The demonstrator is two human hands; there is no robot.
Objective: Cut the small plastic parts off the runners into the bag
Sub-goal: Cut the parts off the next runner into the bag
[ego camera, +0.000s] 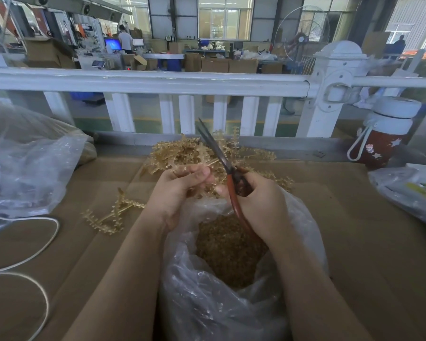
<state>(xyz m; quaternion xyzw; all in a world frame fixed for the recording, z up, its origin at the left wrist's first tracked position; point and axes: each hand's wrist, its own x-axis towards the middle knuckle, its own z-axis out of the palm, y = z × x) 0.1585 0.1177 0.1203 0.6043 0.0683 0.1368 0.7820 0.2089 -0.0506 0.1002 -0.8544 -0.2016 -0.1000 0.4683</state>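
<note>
My left hand (180, 190) pinches a tan plastic runner (208, 187) above the mouth of a clear plastic bag (207, 303). My right hand (261, 205) grips scissors (228, 168) with red-brown handles; the dark blades point up and away, nearly closed, beside the runner. The bag holds a heap of small tan cut parts (229, 252). A pile of uncut runners (182, 153) lies just behind my hands. One loose runner (113, 212) lies on the cardboard to the left.
Cardboard (354, 230) covers the table. A large clear bag (22, 163) stands at the left, a white cable (35, 242) loops at the front left. A red bottle with a white lid (384, 134) and another bag (408, 190) are at the right. A white railing (158, 82) runs behind.
</note>
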